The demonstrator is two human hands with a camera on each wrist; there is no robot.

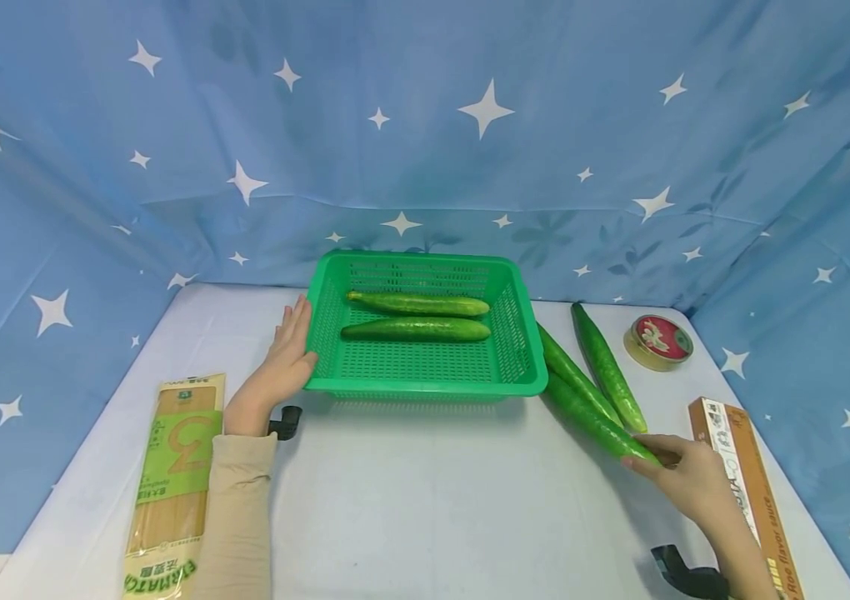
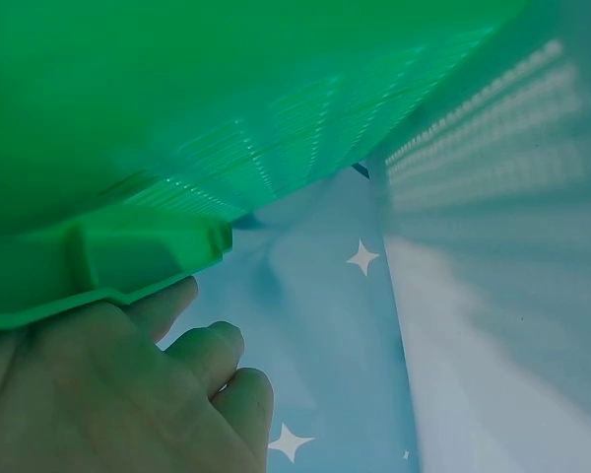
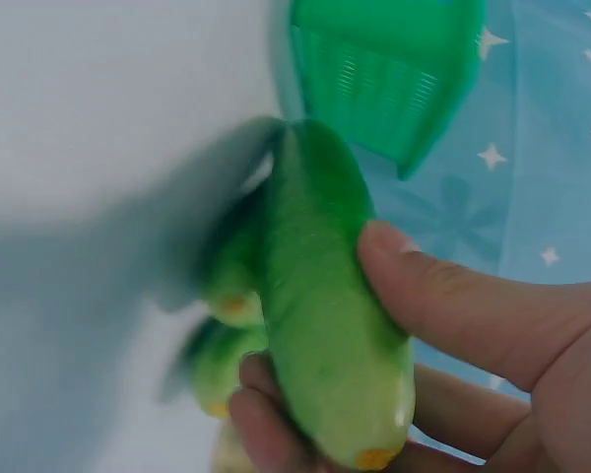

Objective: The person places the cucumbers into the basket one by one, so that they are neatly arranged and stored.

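A green plastic basket (image 1: 425,389) sits at the far middle of the table, with two cucumbers (image 1: 417,330) lying side by side in it. My left hand (image 1: 278,367) is at the basket's left side, fingers extended along it; in the left wrist view the hand (image 2: 138,384) lies right at the rim (image 2: 108,296). With thumb and fingers, my right hand (image 1: 683,475) grips a cucumber (image 1: 597,421) near its close end. The far end of this cucumber overlaps the basket's right corner. Two more cucumbers (image 1: 611,371) lie beyond it, right of the basket.
A spaghetti packet (image 1: 177,458) lies along the left of the table. At the right are a round tin with a red lid (image 1: 659,342) and a long brown and white box (image 1: 747,492), the latter partly behind my right forearm. A blue star-patterned curtain (image 1: 425,125) surrounds the table.
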